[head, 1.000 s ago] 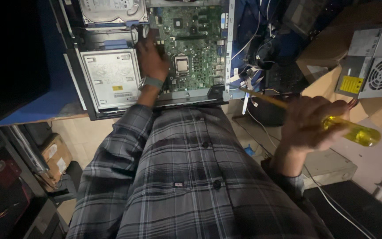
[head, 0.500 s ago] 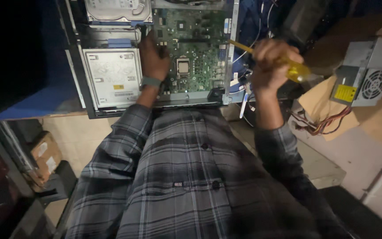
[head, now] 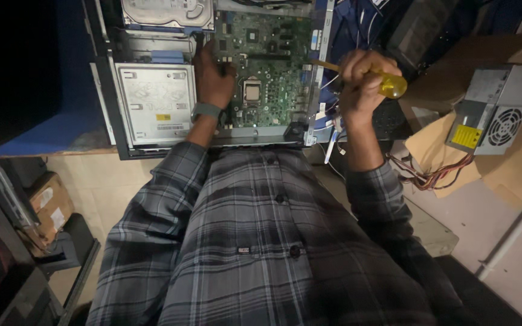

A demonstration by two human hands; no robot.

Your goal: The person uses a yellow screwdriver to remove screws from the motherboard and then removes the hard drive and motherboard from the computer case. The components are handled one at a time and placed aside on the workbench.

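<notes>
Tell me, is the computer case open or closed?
Open. The computer case has no side cover, so the green circuit board and the drives show. The left hand rests inside it.

Yellow-handled screwdriver (head: 374, 77) — gripped level, tip toward the green motherboard (head: 268, 66) — flat in its open case.

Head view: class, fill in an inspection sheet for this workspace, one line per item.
Surface: blue bench carrying an open computer case.
Job's things: green motherboard; yellow-handled screwdriver.
Clutter: grey power supply on brown cardboard; hard drive; silver drive cage.
Grippers: left hand rests on the motherboard; right hand grips the screwdriver.
Cables: coloured wire bundle from the power supply; blue and white wires.
Surroundings: dim; cardboard box on the tiled floor.
</notes>
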